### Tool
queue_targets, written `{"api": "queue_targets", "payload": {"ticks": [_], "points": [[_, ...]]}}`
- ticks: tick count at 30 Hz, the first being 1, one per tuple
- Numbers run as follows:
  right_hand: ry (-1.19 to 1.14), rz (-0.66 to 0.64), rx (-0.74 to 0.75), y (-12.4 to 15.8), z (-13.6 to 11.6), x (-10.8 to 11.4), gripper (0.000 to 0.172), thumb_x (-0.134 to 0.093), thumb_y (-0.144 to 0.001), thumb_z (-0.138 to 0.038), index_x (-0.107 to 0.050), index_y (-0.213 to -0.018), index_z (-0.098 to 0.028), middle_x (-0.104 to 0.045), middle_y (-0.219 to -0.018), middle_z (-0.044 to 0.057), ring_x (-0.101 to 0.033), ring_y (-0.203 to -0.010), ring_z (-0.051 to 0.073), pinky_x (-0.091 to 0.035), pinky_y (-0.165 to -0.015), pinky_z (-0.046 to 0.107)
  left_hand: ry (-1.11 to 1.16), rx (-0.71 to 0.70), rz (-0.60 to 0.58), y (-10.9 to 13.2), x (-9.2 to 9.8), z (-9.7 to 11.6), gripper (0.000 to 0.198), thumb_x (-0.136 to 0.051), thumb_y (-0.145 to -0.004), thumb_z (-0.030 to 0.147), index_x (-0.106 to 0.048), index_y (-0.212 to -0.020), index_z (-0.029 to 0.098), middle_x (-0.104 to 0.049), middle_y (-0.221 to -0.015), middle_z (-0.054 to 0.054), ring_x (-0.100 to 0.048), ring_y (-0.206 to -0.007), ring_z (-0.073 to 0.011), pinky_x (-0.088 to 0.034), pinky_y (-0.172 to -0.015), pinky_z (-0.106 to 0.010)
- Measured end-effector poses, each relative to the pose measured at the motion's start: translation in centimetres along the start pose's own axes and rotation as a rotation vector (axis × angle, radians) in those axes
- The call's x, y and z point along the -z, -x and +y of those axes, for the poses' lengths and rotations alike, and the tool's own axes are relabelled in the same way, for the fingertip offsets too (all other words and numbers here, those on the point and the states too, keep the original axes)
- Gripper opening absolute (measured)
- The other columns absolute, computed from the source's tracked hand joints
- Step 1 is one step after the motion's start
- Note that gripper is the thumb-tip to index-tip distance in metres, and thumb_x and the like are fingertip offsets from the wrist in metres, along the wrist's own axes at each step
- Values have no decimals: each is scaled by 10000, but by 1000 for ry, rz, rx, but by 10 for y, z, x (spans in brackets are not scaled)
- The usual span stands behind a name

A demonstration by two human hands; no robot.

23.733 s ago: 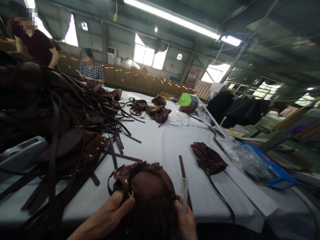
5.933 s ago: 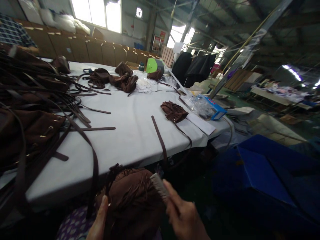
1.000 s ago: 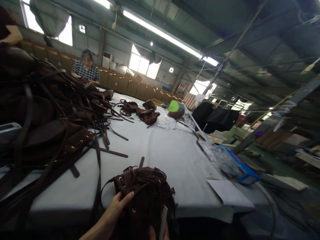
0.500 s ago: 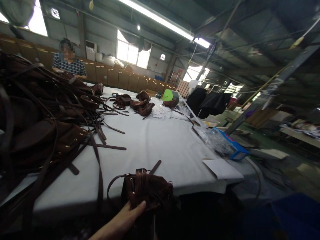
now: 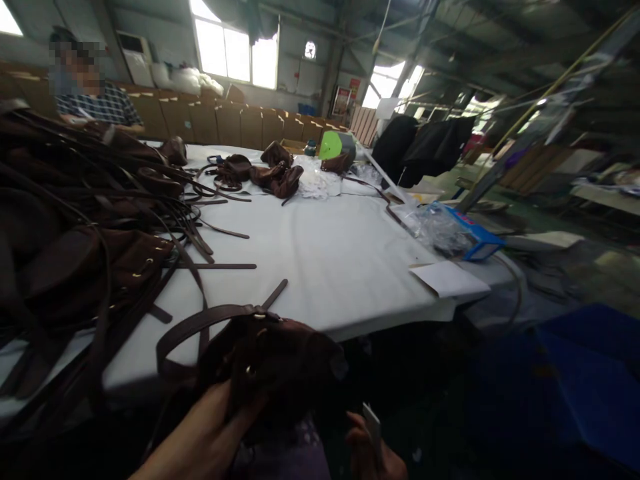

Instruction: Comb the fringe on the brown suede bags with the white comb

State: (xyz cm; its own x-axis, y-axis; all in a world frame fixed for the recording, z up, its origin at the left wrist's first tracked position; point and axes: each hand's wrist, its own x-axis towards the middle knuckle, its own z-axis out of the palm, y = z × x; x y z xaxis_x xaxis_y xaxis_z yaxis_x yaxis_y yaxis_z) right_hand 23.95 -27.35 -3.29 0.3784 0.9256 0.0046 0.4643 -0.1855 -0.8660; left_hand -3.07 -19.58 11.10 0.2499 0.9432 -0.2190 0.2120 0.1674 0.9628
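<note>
A dark brown leather bag (image 5: pixel 285 353) with metal eyelets and a looped strap is in my left hand (image 5: pixel 210 423), closed on its near side at the table edge. Low in the picture, my right hand (image 5: pixel 385 463) is closed round a thin, pale, flat piece (image 5: pixel 372 425); its kind is too dark and blurred to tell. A small gap separates this hand from the bag. To the left lies a heap of similar brown bags (image 5: pixel 75 267), their long straps trailing over the white tabletop (image 5: pixel 325 260).
Several small brown bags (image 5: pixel 275 177) lie toward the far end of the table. At the right are a white sheet (image 5: pixel 450 277), a blue box (image 5: pixel 480 237) with clear plastic, and a blue bin (image 5: pixel 590 373) below. A person (image 5: pixel 100 107) in a checked shirt is across the table.
The bag is turned and nearer, its strap now looping out leftward. My right hand has come into sight with the pale flat piece. The view has tipped downward.
</note>
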Motion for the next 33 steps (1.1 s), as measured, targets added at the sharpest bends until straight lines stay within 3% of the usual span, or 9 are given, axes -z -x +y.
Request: {"api": "queue_targets", "payload": {"ticks": [3, 7, 11, 14, 18, 23, 25, 30, 33], "points": [[34, -7, 225, 7, -17, -6, 432, -392, -936, -497, -681, -1075, -207, -665, -644, 5, -595, -460, 116, -528, -500, 186, 204, 195, -6, -10, -33, -33, 434, -622, -781, 523, -724, -1042, 190, -688, -1176, -77, -553, -1191, -309, -333, -1106, -414], [186, -103, 620, 16, -8, -38, 389, -327, -973, -360, -596, -1222, -227, -724, -928, 74, -704, -831, 181, -579, -718, 243, 508, 437, -4, -23, -72, -79, 432, -678, -755, 488, -701, -1052, 175, -695, -1153, -109, -567, -1182, -301, -401, -1056, -415], [284, -67, 711, 23, 17, -57, 467, -251, -983, -387, -553, -1275, -184, -698, -886, 112, -699, -672, 180, -573, -565, 240, 782, 611, 8, -32, -90, -91, 386, -665, -794, 414, -650, -1070, 145, -728, -1037, -130, -651, -1052, -253, -458, -986, -360], [209, -138, 687, 21, 14, -50, 504, -215, -985, -398, -525, -1296, -150, -688, -895, 129, -693, -681, 186, -573, -578, 259, 731, 554, -60, -38, -93, -83, 436, -720, -750, 373, -614, -1110, 150, -726, -1013, -113, -674, -966, -244, -480, -933, -365], [14, -330, 336, 16, -7, -30, 394, -307, -979, -414, -562, -1199, -209, -691, -804, 40, -689, -709, 154, -555, -627, 212, 607, 505, -302, -44, -90, -75, 422, -740, -575, 102, -641, -984, 123, -720, -809, -59, -666, -835, -241, -500, -820, -357], [38, 4, 23, 14, -19, -10, 362, -322, -973, -448, -492, -1198, -222, -639, -617, -21, -643, -509, 149, -501, -456, 192, 575, 493, -108, -45, -96, -74, 443, -662, -550, 103, -613, -989, 139, -710, -810, -42, -638, -786, -219, -494, -760, -335], [87, 34, 134, 7, -28, -5, 346, -306, -983, -398, -466, -1213, -195, -655, -649, -9, -653, -532, 150, -516, -486, 201, 555, 458, -39, -45, -101, -72, 425, -660, -574, 142, -622, -997, 143, -705, -801, -38, -635, -806, -221, -490, -773, -332], [432, -185, 599, -15, -61, -7, 310, -293, -976, -266, -568, -1084, -171, -673, -843, 64, -673, -665, 153, -532, -581, 224, 426, 287, -41, -42, -104, -67, 265, -683, -581, 173, -676, -845, 149, -709, -815, -55, -634, -832, -237, -491, -790, -332], [642, -297, 702, -19, -67, -18, 381, -327, -929, -172, -490, -1271, -125, -673, -841, 71, -650, -612, 142, -510, -535, 204, 391, 214, -79, -38, -101, -71, 221, -719, -576, 192, -670, -785, 138, -703, -782, -60, -630, -817, -247, -501, -767, -332]]}}
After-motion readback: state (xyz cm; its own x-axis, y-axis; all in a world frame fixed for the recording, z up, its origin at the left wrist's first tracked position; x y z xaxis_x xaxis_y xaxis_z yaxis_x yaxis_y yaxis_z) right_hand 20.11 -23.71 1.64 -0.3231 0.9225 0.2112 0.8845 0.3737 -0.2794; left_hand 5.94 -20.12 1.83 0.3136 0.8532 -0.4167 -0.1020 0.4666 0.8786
